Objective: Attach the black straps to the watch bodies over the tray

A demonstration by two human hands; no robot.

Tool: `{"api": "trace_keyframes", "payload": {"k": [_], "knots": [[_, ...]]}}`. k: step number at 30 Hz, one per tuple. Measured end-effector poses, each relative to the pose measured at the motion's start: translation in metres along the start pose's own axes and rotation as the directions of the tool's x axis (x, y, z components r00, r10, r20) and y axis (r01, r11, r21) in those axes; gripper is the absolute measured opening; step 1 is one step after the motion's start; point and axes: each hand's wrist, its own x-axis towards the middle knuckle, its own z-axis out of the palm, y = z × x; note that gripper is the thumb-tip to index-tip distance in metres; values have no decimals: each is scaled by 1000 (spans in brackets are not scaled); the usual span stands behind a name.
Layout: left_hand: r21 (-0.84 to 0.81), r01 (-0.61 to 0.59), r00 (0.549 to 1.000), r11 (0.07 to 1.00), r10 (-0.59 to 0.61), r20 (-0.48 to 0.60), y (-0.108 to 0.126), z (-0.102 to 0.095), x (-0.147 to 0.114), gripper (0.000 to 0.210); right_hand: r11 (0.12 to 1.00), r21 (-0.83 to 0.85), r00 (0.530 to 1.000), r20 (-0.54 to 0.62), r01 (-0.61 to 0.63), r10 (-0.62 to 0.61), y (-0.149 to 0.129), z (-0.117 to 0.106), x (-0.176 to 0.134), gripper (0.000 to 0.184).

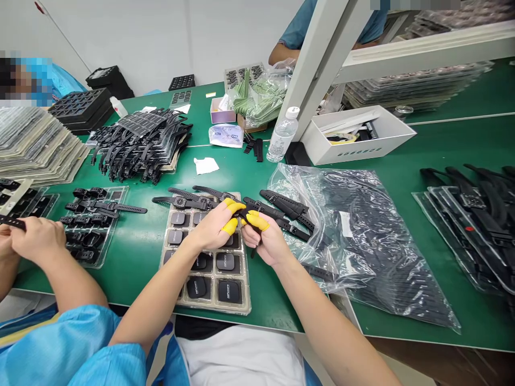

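Note:
My left hand (217,225) and my right hand (265,236) meet above the tray, yellow finger cots on several fingertips. Pinched between them is a black watch strap (242,213); my fingers mostly cover it, so whether a watch case is joined to it is hidden. Under my hands lies a clear plastic tray (247,300) with square black watch cases (229,292) in its compartments. Watches with straps (179,202) lie across its far edge. Loose black straps (285,202) are just beyond my right hand, beside a clear bag of black straps (382,241).
A co-worker's hands (38,238) are at the left, near another watch tray (100,257). Behind are a pile of strapped watches (140,139), a water bottle (284,134) and a white box (362,145). More watch trays (454,230) lie at right.

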Motion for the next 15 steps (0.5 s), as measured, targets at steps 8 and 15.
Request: {"api": "trace_keyframes", "payload": {"k": [8,15], "knots": [[155,44,999,987,-45,2,-2,3,1,38,999,-21,999,-8,-36,36,2,-2,1,45],[87,46,999,995,-44,-16,1,4,1,41,999,38,1000,7,-8,8,0,-1,0,47]]}}
